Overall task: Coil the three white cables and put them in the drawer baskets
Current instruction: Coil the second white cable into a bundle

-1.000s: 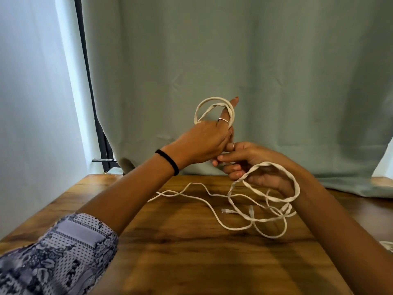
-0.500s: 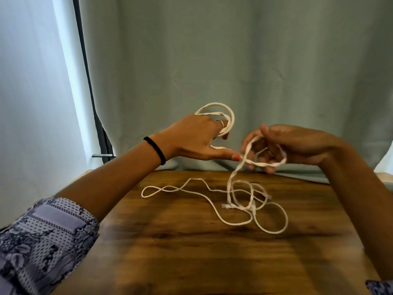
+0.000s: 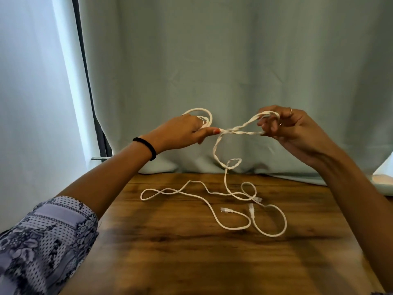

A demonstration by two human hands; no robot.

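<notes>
A white cable (image 3: 219, 150) runs between both raised hands above the wooden table (image 3: 191, 252). My left hand (image 3: 182, 129) holds a small coil of it, looped over the fingers, with thumb and forefinger pinching the strand. My right hand (image 3: 291, 126) grips a twisted loop of the same cable to the right. From the pinch the cable hangs down in a curl to the table. More white cable (image 3: 212, 209) lies loose and tangled there, with plug ends (image 3: 226, 210) showing. No drawer baskets are in view.
A pale green curtain (image 3: 234, 71) hangs right behind the table's far edge. A dark pole (image 3: 89, 92) stands at the left, beside a lighter curtain. A bit of white cloth (image 3: 382, 179) sits at the far right edge.
My right hand has risen from the table and moved to the right, pulling a twisted loop out taut. My left hand dropped a little and now pinches the strand.
</notes>
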